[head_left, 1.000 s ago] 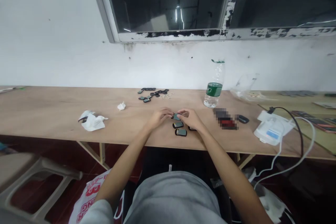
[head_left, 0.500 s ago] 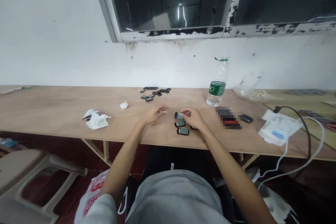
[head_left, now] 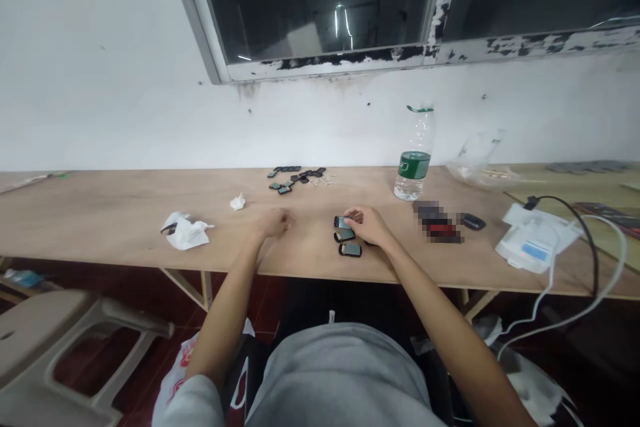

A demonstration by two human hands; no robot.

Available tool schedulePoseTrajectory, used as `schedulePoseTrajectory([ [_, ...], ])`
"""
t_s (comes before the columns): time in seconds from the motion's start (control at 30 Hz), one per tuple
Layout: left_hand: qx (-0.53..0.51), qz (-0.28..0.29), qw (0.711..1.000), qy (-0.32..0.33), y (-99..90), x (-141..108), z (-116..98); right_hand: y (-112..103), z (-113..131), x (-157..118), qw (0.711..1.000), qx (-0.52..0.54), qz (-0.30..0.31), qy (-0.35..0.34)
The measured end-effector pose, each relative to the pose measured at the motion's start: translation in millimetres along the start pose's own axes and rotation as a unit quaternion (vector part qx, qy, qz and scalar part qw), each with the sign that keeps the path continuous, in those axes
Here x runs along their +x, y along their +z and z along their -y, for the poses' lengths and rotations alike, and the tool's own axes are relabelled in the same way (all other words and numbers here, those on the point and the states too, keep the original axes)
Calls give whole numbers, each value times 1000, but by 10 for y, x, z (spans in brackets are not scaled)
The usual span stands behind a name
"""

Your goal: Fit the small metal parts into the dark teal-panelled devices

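Bare table left of hands, bottle and cables crowding right

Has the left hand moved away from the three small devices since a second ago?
Yes. The left hand has drawn leftward along the table, away from the three devices by the right hand.

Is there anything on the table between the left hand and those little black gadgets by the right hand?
Nothing visible. Only bare wooden tabletop lies between the closed left hand and the three small black devices with grey-green screens. The right hand already touches the top one, on their far side.
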State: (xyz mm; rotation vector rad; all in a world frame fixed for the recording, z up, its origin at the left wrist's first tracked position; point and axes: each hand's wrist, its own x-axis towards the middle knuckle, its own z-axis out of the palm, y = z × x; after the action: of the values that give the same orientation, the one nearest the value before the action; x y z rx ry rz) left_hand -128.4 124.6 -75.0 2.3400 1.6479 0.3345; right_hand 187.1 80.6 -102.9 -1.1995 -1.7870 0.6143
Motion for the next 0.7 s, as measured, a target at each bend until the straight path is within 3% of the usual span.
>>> schedulePoseTrajectory([
  [0.13,-8,-10,1000,11,-34,-33,47,2,8,-8,1000,1,14,-4],
  [0.33,-33,-17,993,109,-121,-61,78,-14,78,-29,1000,7,20,-11],
  [0.7,-33,5,999,26,-70,-45,0,11,80,-38,999,4,30,-19],
])
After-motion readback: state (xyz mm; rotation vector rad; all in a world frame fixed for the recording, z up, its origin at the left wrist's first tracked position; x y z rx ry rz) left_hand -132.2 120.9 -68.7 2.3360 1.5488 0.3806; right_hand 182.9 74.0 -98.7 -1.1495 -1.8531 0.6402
